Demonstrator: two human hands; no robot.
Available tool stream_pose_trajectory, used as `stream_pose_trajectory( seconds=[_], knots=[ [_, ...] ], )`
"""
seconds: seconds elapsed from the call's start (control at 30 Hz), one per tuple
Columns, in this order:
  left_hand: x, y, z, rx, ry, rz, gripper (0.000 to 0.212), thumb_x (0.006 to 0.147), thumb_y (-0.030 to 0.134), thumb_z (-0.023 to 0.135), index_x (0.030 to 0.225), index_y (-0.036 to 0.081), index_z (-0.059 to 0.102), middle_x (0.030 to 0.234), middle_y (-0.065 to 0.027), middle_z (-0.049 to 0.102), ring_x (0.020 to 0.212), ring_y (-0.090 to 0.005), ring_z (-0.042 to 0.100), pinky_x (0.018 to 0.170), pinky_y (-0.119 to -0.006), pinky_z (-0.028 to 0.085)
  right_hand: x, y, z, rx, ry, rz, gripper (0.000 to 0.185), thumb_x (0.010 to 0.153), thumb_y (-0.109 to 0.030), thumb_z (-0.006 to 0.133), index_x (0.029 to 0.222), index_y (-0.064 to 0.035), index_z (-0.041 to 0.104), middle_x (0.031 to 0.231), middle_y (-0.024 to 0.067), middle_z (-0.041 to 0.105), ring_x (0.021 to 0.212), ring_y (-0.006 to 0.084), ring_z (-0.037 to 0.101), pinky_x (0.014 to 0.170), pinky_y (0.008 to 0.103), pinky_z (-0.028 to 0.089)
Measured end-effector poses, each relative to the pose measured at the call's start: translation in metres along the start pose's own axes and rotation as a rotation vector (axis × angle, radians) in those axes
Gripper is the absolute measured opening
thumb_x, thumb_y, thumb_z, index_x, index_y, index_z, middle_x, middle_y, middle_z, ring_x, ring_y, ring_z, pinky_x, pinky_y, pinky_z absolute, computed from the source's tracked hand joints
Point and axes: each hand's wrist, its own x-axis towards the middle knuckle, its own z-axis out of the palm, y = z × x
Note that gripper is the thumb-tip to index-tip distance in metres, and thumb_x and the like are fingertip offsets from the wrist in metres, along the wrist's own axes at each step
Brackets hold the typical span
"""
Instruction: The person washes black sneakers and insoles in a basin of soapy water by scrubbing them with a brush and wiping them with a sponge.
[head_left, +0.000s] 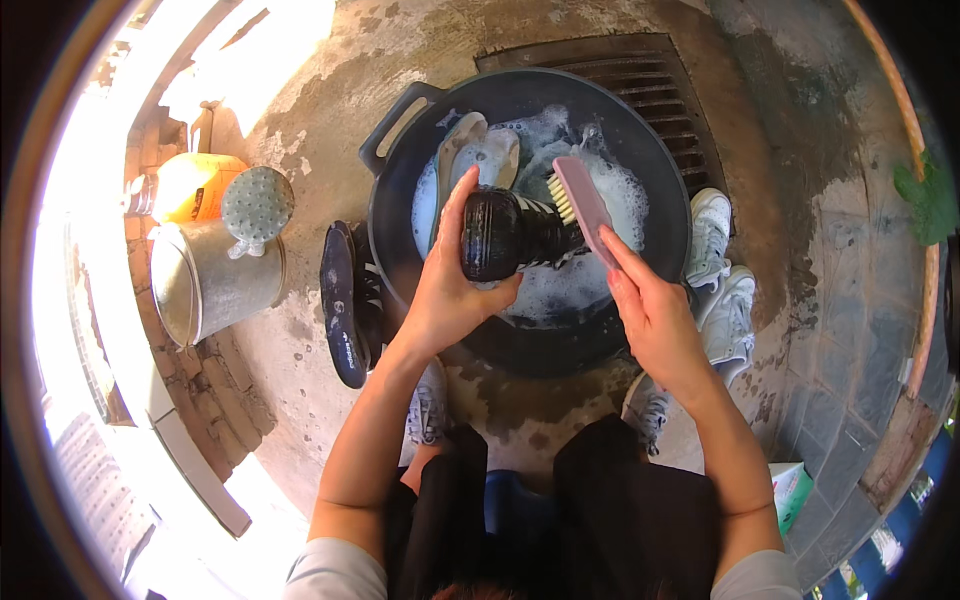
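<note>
My left hand (457, 285) grips a wet black shoe (499, 232) with pale stripes, its rounded end towards me. It is held above a round black tub (405, 247) of soapy water. In my right hand (649, 307) is a pink scrub brush (585, 199), with its pale bristles against or very close to the shoe's striped side. White suds (555, 292) float in the tub. A pale shoe (459, 150) lies partly in the water beyond my left fingers; its lower part is hidden.
A black insole (342, 307) bearing writing leans left of the tub. White sneakers (727, 307) stand at its right. A metal watering can (217, 281) and yellow container (199, 180) are further left. A drain grate (652, 82) lies behind; an orange hose (896, 82) runs along the right.
</note>
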Motion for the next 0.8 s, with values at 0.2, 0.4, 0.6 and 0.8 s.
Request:
stream_pose_trajectory(
  seconds=[0.2,0.4,0.6,0.8],
  knots=[
    [-0.014,-0.006,0.023,0.181,-0.024,0.076,0.079,0.064,0.005,0.069,0.134,0.000,0.032,0.129,-0.0147,0.044,0.119,-0.0199,0.042,0.100,-0.031,0.032,-0.029,-0.031,0.021,-0.328,0.044,-0.355,0.048,0.086,-0.011,0.054,0.132,-0.0095,0.043,0.059,0.0145,0.058,0.048,0.0295,0.058,0.043,0.0394,0.045],
    [-0.014,-0.016,0.006,0.235,0.165,0.060,0.067,0.062,0.002,0.069,0.123,0.000,0.041,0.108,-0.0156,0.058,0.101,-0.0269,0.057,0.086,-0.033,0.044,-0.009,-0.047,0.014,-0.110,-0.144,-0.155,0.044,0.090,-0.007,0.049,0.133,-0.0077,0.040,0.073,0.0248,0.057,0.065,0.0382,0.059,0.056,0.0384,0.046],
    [-0.027,-0.014,0.010,0.252,0.019,0.052,0.069,0.067,-0.003,0.064,0.131,0.001,0.041,0.119,-0.0136,0.057,0.110,-0.0164,0.053,0.095,-0.028,0.038,0.024,0.014,0.020,-0.057,-0.206,0.021,0.041,0.091,-0.012,0.046,0.132,-0.0088,0.042,0.075,0.0226,0.062,0.065,0.0347,0.062,0.055,0.0343,0.046],
    [-0.012,-0.006,0.009,0.294,-0.004,0.187,0.064,0.065,-0.005,0.061,0.127,0.001,0.046,0.125,-0.0150,0.053,0.116,-0.0187,0.050,0.097,-0.029,0.037,0.085,0.093,0.042,-0.608,0.082,-0.037,0.033,0.089,-0.022,0.047,0.121,-0.0152,0.054,0.077,0.0210,0.063,0.072,0.0370,0.062,0.068,0.0460,0.048]
  ],
)
